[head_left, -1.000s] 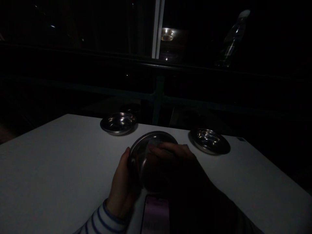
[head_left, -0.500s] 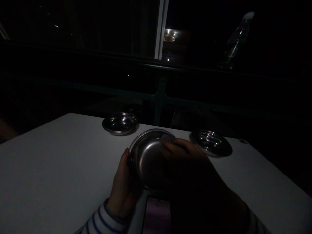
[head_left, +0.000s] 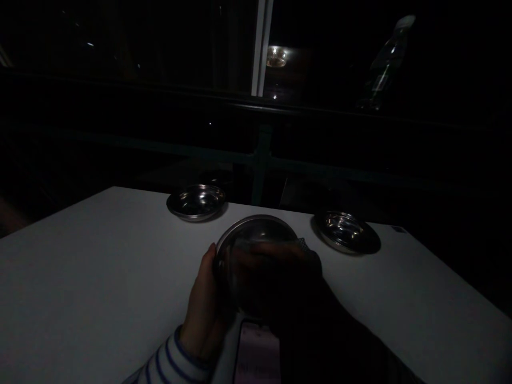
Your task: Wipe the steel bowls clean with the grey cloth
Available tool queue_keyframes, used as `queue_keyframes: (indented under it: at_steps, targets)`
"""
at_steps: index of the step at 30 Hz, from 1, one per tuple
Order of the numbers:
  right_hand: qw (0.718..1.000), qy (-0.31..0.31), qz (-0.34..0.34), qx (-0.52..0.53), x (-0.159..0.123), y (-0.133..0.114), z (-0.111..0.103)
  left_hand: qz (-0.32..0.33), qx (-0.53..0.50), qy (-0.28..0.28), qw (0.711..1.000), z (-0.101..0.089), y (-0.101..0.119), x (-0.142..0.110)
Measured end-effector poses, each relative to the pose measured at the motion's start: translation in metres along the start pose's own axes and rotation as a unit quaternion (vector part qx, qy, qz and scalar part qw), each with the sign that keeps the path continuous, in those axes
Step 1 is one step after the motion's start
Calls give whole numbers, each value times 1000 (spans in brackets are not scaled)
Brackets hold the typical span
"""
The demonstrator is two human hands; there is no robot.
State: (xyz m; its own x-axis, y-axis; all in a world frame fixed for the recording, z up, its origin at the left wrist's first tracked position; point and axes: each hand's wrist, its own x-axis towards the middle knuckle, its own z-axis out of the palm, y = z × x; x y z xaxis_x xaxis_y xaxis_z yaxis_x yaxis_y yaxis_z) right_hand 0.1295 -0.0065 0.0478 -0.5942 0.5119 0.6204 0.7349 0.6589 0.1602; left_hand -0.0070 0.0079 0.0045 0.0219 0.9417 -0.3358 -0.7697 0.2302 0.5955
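Note:
My left hand (head_left: 205, 298) is closed on the left rim of a shiny steel bowl (head_left: 262, 226), which it holds tilted above the table. Over the inside of the bowl lies my right hand (head_left: 276, 272), dark and blurred, its fingers bent. A speckled edge of what looks like a cloth (head_left: 302, 244) sticks out beside its knuckles; the rest of the cloth is hidden under the hand. Below the bowl, a phone (head_left: 258, 354) with a dimly lit screen shows near the bottom of the view.
Two more steel bowls, a left one (head_left: 196, 203) and a right one (head_left: 346, 232), stand along the far edge of the white table (head_left: 100, 277). Beyond are a dark railing (head_left: 262, 154) and a window frame (head_left: 262, 48). A plastic bottle (head_left: 386, 66) stands at upper right.
My right hand has swept left and down across the inside of the bowl, and the cloth edge now shows. The left hand keeps its hold on the bowl.

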Motion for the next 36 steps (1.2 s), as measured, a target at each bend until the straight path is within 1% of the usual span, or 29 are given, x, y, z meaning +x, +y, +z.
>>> queue_keyframes:
  at_steps: [2, 5, 7, 10, 12, 14, 16, 19, 21, 23, 24, 26, 28, 30, 32, 34, 36]
  targets:
    - [1000, 14, -9, 2, -2, 7, -1, 13, 3, 4, 1000, 0, 1, 0]
    - [1000, -1, -8, -10, -6, 18, -3, 26, 6, 19, 999, 0, 2, 0]
    - [1000, 16, 1, -19, -4, 16, -2, 9, 9, 18, 1000, 0, 2, 0]
    - [999, 53, -5, -7, -1, 9, 0, -9, 17, 11, 1000, -1, 2, 1]
    - [999, 35, -10, 3, -1, 10, -1, 5, 14, 9, 1000, 0, 4, 1]
    - [1000, 9, -12, 6, -4, 18, -3, 20, 12, 14, 1000, 2, 5, 1]
    - [1000, -14, 0, 6, -7, 25, -5, 19, 15, 19, 1000, 4, 6, 0]
    - [1000, -15, 7, 9, -6, 25, -7, -13, 21, 6, 1000, 4, 5, -2]
    - [1000, -6, -8, 16, -3, 22, -7, -20, 23, -2, 1000, 2, 5, -3]
    - [999, -6, -22, 30, -3, 22, -8, -10, 26, -1, 1000, 1, 5, -3]
    - [999, -16, -21, 40, -3, 23, -8, -1, 27, 1, 1000, 0, 6, -3]
    - [997, -40, -5, 58, -5, 27, -10, 13, 29, 0, 999, 2, 7, -3]
    - [996, -51, 10, 68, -6, 28, -11, 11, 35, -1, 999, 4, 7, -4]
    - [997, -25, 24, 67, -6, 26, -9, -3, 37, -2, 999, 7, 6, -6]
    - [998, -5, 23, 62, -6, 25, -7, -16, 36, -1, 999, 8, 6, -7]
    - [997, -25, 7, 67, -7, 27, -6, -8, 33, 8, 999, 8, 7, -7]
    - [994, -56, 7, 91, -8, 32, -8, 10, 33, 23, 999, 8, 9, -6]
